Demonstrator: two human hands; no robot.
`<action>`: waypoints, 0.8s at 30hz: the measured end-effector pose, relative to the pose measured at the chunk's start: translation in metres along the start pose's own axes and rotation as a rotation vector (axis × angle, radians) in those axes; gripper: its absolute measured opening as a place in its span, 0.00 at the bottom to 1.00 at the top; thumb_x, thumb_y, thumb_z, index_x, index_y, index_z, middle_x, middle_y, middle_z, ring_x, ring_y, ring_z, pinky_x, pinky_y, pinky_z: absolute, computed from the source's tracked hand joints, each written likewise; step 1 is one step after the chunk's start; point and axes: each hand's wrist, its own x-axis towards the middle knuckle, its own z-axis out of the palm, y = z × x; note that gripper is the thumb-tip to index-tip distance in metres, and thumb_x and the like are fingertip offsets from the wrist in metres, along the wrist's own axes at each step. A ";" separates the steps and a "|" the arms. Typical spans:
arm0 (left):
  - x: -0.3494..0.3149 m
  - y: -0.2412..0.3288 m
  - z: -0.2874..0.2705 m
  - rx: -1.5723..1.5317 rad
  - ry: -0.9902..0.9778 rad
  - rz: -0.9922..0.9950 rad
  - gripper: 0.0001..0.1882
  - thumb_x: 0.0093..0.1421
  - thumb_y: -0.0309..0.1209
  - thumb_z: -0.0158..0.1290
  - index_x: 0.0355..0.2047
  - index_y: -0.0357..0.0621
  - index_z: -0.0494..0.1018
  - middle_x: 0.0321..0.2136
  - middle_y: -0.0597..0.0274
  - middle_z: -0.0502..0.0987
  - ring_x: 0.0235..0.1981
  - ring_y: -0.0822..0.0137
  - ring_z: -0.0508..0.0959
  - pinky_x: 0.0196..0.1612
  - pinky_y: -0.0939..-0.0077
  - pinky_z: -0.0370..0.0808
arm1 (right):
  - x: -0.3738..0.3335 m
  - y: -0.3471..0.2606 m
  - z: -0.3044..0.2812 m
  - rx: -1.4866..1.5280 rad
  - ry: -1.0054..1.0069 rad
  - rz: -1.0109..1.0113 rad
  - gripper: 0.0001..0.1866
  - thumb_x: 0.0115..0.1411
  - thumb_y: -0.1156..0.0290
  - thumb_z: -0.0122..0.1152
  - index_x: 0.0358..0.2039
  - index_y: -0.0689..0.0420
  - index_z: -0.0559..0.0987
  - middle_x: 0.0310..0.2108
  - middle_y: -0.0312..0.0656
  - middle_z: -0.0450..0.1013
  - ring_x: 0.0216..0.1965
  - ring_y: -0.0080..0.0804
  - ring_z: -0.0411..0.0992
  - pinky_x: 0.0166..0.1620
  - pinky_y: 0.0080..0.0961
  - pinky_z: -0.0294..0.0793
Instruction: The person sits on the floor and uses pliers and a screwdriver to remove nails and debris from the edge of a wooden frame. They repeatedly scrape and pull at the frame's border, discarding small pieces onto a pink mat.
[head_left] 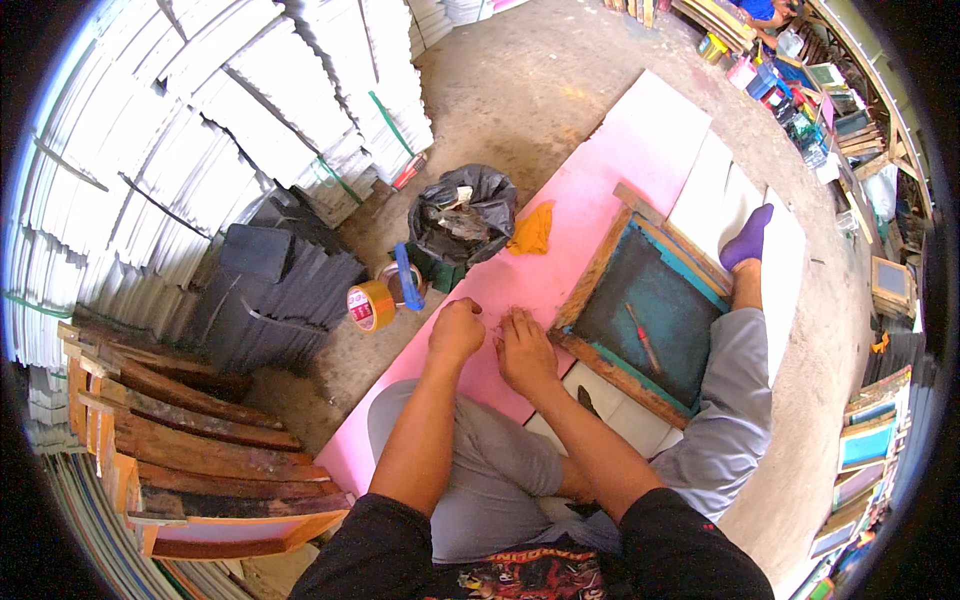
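Note:
My left hand (457,331) is closed in a fist just above the pink sheet (590,160); whatever its fingers hold, if anything, is hidden. Beside it, my right hand (526,352) rests on the sheet with its fingers stretched forward. Small dark crumbs lie on the pink surface between the two hands. To the right of my right hand is a wooden screen-printing frame (578,366) with dark teal mesh. A thin tool with a red handle (643,335) lies on that mesh. An orange cloth (531,229) sits ahead of my hands.
A black plastic bag of waste (463,215) stands ahead, with tape rolls (371,305) near it. Stacked white sheets (230,90) and dark sheets (270,280) fill the left. Wooden frames (210,450) stand at lower left. My leg (735,380) extends along the right; another person (765,15) is far off.

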 end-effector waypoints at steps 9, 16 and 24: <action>-0.002 0.003 -0.001 -0.014 -0.020 0.056 0.15 0.54 0.30 0.58 0.41 0.38 0.81 0.40 0.42 0.82 0.44 0.48 0.82 0.49 0.60 0.78 | 0.008 -0.024 0.014 0.120 0.001 0.170 0.32 0.62 0.64 0.58 0.62 0.70 0.65 0.63 0.66 0.61 0.66 0.61 0.59 0.67 0.48 0.59; -0.002 0.006 -0.002 -0.032 -0.014 0.036 0.17 0.56 0.34 0.58 0.41 0.36 0.81 0.40 0.43 0.82 0.45 0.47 0.82 0.51 0.58 0.78 | 0.018 -0.009 0.015 0.052 0.098 0.136 0.31 0.60 0.65 0.59 0.60 0.68 0.67 0.62 0.63 0.63 0.65 0.59 0.60 0.67 0.47 0.59; -0.005 0.010 -0.002 0.265 -0.291 0.004 0.28 0.58 0.27 0.49 0.61 0.44 0.69 0.56 0.43 0.74 0.56 0.47 0.76 0.58 0.55 0.74 | -0.038 -0.013 -0.005 0.061 -0.011 0.206 0.38 0.64 0.56 0.58 0.67 0.68 0.60 0.68 0.63 0.55 0.69 0.58 0.54 0.69 0.48 0.55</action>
